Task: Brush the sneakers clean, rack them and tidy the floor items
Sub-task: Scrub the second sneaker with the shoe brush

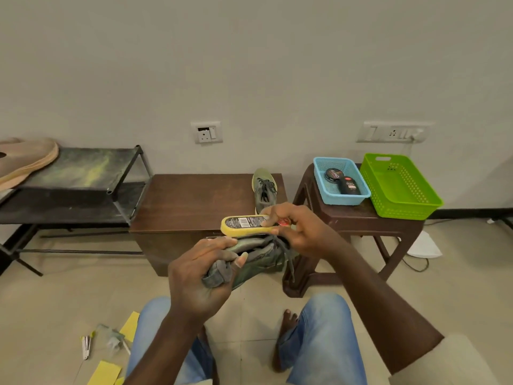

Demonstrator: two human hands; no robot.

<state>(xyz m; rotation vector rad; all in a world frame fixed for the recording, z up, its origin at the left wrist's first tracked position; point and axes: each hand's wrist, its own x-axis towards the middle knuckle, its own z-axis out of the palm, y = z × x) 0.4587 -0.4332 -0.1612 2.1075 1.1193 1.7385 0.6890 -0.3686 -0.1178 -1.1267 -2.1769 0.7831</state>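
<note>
My left hand (202, 276) grips the heel of a grey-green sneaker (258, 259), held on its side above my knees. My right hand (299, 229) holds a yellow shoe brush (247, 225) with a black barcode label, resting on the sneaker's upper edge. The second grey-green sneaker (264, 191) stands on the brown low table (194, 201), toe toward the wall. A black metal shoe rack (83, 187) stands at the left.
A brown plastic stool (347, 220) at the right carries a blue basket (322, 184) with polish tins and a green basket (399, 187). Yellow papers (130, 326), a clip and small clutter (113, 340) lie on the floor at lower left. Tan shoes (25, 159) sit on the rack.
</note>
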